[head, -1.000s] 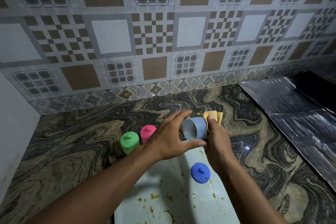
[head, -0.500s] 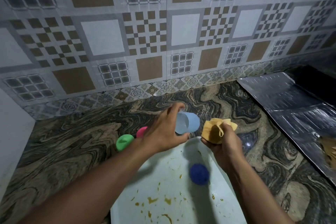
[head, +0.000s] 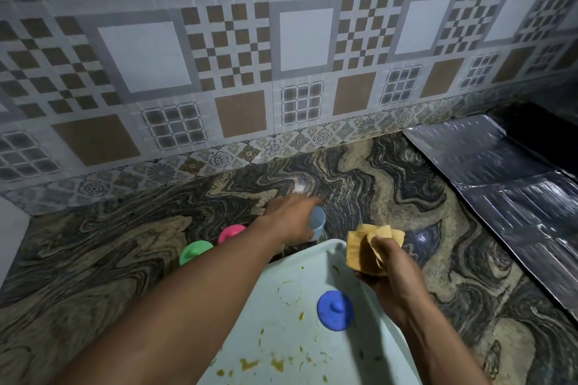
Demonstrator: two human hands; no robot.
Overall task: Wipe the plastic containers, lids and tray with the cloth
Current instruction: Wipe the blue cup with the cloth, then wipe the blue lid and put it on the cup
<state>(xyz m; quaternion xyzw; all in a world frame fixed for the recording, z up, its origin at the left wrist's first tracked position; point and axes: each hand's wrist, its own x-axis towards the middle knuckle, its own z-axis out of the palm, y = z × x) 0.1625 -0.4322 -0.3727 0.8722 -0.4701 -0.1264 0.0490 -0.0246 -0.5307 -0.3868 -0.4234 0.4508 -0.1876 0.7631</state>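
Observation:
My left hand [head: 289, 220] grips a pale blue plastic container [head: 317, 223] from above, low over the marble counter just beyond the tray's far edge. My right hand [head: 386, 266] holds a bunched yellow cloth [head: 367, 247] over the tray's far right corner. The pale green tray [head: 281, 322] lies in front of me with yellow-brown stains on it. A blue lid [head: 335, 309] with a knob sits on the tray. A pink-lidded container [head: 231, 233] and a green-lidded container [head: 195, 252] stand on the counter to the left, partly hidden by my left forearm.
The patterned marble counter [head: 125, 244] runs back to a tiled wall [head: 281, 72]. Silver foil sheeting [head: 506, 191] covers the counter at the right. A white surface [head: 9, 234] stands at the left edge.
My left hand has carried the blue container away from the cloth, forward and down toward the counter. My right hand with the cloth has drawn back over the tray's corner.

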